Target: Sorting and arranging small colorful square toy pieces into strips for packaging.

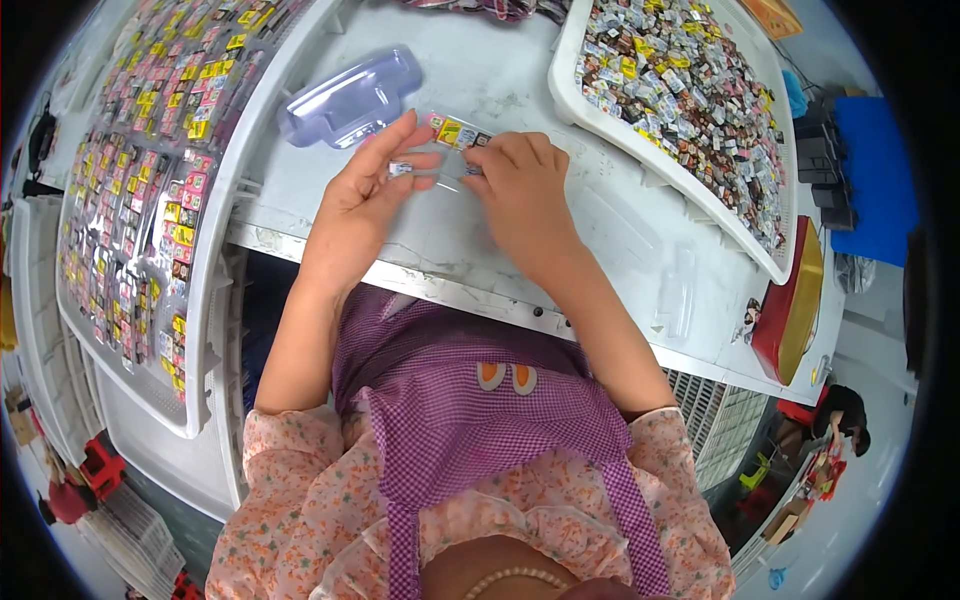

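A small clear plastic tray (pixel 450 168) lies between my hands over the white table. Along its far end runs a row of small wrapped pieces (pixel 455 132) in pink, yellow, white and dark. My left hand (pixel 365 190) is at the tray's left, with a small whitish wrapped piece (pixel 401 168) between thumb and fingers; its index finger reaches toward the row. My right hand (pixel 525 190) is bent over the tray's right side, its fingertips closed on another small wrapped piece (pixel 473 170). Its fingers partly cover the row's right end.
An empty clear plastic container (pixel 355 95) lies beyond my left hand. Loose wrapped pieces fill a white bin (pixel 640 135) at the far right. Filled clear packs lie in a white rack (pixel 225 170) at left. A clear tray (pixel 678 295) and a red-and-gold box (pixel 790 305) are at right.
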{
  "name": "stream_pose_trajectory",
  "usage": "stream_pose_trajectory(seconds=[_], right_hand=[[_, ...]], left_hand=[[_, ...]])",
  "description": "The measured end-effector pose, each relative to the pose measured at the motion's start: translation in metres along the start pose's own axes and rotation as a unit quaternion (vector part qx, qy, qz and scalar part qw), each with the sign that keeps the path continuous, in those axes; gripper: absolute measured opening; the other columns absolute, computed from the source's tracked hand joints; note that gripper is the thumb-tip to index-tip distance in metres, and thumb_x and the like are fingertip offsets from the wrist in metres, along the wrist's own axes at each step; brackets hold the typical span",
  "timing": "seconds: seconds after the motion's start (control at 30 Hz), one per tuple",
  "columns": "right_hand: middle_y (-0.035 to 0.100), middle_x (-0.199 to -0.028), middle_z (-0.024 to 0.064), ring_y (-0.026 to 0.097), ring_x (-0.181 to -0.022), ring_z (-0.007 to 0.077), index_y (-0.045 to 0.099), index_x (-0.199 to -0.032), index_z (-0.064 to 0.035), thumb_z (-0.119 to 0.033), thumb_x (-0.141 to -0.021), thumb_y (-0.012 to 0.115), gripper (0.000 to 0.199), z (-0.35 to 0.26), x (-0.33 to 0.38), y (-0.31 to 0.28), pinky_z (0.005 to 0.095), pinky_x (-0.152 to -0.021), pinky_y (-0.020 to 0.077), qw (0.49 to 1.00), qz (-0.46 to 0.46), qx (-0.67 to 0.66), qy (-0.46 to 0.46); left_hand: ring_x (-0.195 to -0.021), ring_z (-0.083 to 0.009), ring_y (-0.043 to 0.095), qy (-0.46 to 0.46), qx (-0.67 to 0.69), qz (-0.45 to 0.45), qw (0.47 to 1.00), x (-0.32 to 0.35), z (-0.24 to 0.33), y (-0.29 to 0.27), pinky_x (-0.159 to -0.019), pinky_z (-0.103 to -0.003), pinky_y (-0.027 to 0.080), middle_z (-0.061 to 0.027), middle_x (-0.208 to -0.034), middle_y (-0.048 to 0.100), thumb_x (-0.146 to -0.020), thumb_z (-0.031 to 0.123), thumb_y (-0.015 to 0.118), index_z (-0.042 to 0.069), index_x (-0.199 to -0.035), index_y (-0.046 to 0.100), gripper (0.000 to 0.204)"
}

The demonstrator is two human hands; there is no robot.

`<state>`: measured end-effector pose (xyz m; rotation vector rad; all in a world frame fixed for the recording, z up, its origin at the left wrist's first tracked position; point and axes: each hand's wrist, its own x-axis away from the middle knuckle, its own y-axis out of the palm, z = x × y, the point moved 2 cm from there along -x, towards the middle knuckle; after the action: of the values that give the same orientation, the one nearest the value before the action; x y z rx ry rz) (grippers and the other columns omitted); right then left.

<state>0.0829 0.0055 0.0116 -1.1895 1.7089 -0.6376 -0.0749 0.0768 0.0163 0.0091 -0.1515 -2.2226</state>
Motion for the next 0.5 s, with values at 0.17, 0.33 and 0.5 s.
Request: stream_pose_trajectory(seconds=[0.17,0.33,0.5], right_hand=[[0.055,-0.095,0.0026,0.048,-0.098,0.0232,0.067,-0.103,-0.0087,-0.01,-0.078,0.066,0.025,-0.003,0.003,0.003,0.0392,-0.087,0.0344,0.998,-0.004,0.053,-0.023],[0.055,-0.096,0.0045,0.048,-0.098,0.0233,0.064,-0.109,-0.0039,-0.015,-0.08,0.064,0.031,-0.002,0.006,0.006,0.0407,-0.088,0.0371,0.985,-0.01,0.139,-0.099],[0.053,-0.111,0.0068,0.046,-0.104,0.0244,0.056,-0.121,-0.0018,-0.028,-0.08,0.064,0.049,-0.017,0.01,-0.009,0.0449,-0.095,0.0338,0.983,-0.08,0.151,-0.07]], left_hand=[[-0.107,-0.0203,0.06,-0.022,0.173,0.038,0.984,0.003,0.002,0.004,-0.087,-0.029,0.049,-0.0146,-0.122,0.059,-0.092,0.001,0.054,0.002,-0.134,0.047,0.042],[-0.096,-0.0152,0.062,-0.054,0.126,0.066,0.988,0.001,-0.008,-0.003,-0.08,-0.026,0.05,-0.0097,-0.101,0.068,-0.09,0.003,0.06,0.0,-0.123,0.057,0.034],[-0.087,-0.0098,0.06,-0.061,0.072,0.072,0.993,-0.001,-0.009,-0.004,-0.077,-0.022,0.048,-0.0042,-0.092,0.067,-0.089,0.004,0.062,0.001,-0.117,0.062,0.029]])
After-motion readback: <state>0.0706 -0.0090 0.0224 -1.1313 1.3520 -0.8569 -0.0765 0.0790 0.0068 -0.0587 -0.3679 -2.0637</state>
